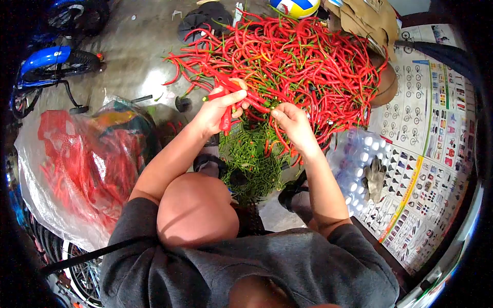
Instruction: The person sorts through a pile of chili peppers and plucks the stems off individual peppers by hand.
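Note:
My left hand (220, 109) is closed round several red chili peppers (226, 120), which poke out on both sides of its fingers. One of these chilies reaches across to my right hand (291, 122), whose thumb and forefinger pinch its stem end. Beyond both hands spreads a big heap of long red chilies (308, 61), many with green stems. Below the hands, between my feet, lies a pile of green chili stems (251, 159) with a few red pieces near it.
A clear plastic bag of red chilies (97, 169) stands at the left. Packed plastic bottles (357, 164) and a grey glove (376, 179) are at the right, beside a printed sheet of bicycle parts (398, 108). A ball (297, 7) and a blue bicycle (49, 61) are farther off.

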A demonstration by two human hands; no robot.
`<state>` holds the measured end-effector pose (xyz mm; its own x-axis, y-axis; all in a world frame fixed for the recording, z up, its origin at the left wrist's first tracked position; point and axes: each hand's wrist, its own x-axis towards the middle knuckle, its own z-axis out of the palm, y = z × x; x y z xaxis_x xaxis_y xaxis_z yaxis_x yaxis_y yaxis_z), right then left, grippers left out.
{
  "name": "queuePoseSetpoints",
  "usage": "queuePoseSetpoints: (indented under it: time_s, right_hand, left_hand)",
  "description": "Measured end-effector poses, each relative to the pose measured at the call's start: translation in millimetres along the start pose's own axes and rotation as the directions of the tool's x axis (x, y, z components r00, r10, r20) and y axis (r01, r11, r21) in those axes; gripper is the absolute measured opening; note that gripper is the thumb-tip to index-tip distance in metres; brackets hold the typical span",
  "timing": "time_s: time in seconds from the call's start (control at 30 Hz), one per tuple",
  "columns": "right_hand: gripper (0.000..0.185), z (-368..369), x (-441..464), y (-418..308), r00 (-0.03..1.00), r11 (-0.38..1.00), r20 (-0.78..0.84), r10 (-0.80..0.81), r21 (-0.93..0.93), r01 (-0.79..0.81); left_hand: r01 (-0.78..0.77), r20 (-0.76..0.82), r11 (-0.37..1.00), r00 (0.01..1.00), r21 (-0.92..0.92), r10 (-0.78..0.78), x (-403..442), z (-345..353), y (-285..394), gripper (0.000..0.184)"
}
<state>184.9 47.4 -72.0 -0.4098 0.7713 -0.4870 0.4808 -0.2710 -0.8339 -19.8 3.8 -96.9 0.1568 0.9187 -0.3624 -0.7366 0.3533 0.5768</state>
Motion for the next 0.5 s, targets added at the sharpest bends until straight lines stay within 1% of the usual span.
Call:
queuePoseSetpoints:
  time_s: [0.03, 0.07, 0.1, 0.13, 0.17, 0.2, 0.27, 0.3, 0.33, 0.37, 0.4, 0.43, 0.47, 0.5]
  right_hand:
    - [0.012, 2, -1, 1, 0.999, 0.986, 0.038, -0.012, 0.166, 0.005]
    - [0.012, 7, -5, 1, 0.999, 0.986, 0.038, -0.011, 0.167, 0.005]
    - [0.009, 16, -9, 1, 0.992, 0.933, 0.013, -0.122, 0.342, 0.111]
    - [0.006, 23, -11, -1, 0.974, 0.839, -0.032, -0.225, 0.502, 0.211]
    - [0.002, 26, -11, -4, 0.949, 0.868, 0.016, -0.314, 0.41, 0.28]
    - [0.002, 30, -12, -9, 0.932, 0.851, 0.054, -0.359, 0.43, 0.303]
    - [0.003, 26, -7, -3, 0.923, 0.829, 0.161, -0.349, 0.513, 0.224]
    - [0.005, 18, -2, 4, 0.908, 0.833, 0.239, -0.344, 0.524, 0.177]
    - [0.007, 9, 3, 11, 0.886, 0.838, 0.318, -0.337, 0.531, 0.128]
    - [0.011, 2, 8, 14, 0.899, 0.888, 0.341, -0.276, 0.449, 0.102]
    - [0.019, -9, 16, 18, 0.901, 0.959, 0.345, -0.263, 0.195, 0.206]
    - [0.022, -22, 32, 36, 0.935, 0.949, 0.254, -0.248, -0.133, 0.288]
    - [0.025, -35, 51, 60, 0.953, 0.839, 0.157, -0.261, -0.451, 0.304]
    - [0.027, -51, 67, 80, 0.969, 0.749, 0.01, -0.247, -0.633, 0.197]
  left_hand:
    - [0.017, -0.064, 0.999, 0.998, -0.031, -0.019, 0, 3, 1, 0.011]
    - [0.031, -0.128, 0.998, 0.991, -0.063, -0.039, 0, 5, 2, 0.01]
    - [0.032, -0.129, 0.997, 0.991, -0.063, -0.04, 0, 5, 0, 0.01]
    - [0.072, -0.091, 0.992, 0.992, -0.103, -0.082, 0, 3, -2, 0.01]
    - [0.113, -0.053, 0.983, 0.991, -0.142, -0.122, 0, 0, -5, 0.009]
    - [0.114, -0.054, 0.983, 0.991, -0.143, -0.123, 1, -7, -8, 0.009]
    - [0.106, 0.08, 0.933, 0.993, -0.343, -0.083, 4, -18, -6, 0.012]
    - [0.025, 0.066, 0.917, 0.998, -0.398, 0.002, 7, -21, -7, 0.012]
    - [0.057, 0.051, 0.88, 0.998, -0.471, -0.038, 8, -26, -3, 0.01]
    - [0.038, 0.034, 0.877, 0.999, -0.479, -0.025, 5, -27, 1, 0.009]
    - [0.018, 0.018, 0.873, 1.0, -0.487, -0.01, 3, -28, 3, 0.009]
    - [0.018, 0.018, 0.872, 1.0, -0.489, -0.011, 2, -31, 3, 0.009]
    - [0.012, 0.047, 0.87, 0.999, -0.492, 0.013, 2, -34, 2, 0.011]
    - [0.004, 0.076, 0.869, 0.996, -0.495, 0.038, 3, -36, 1, 0.015]
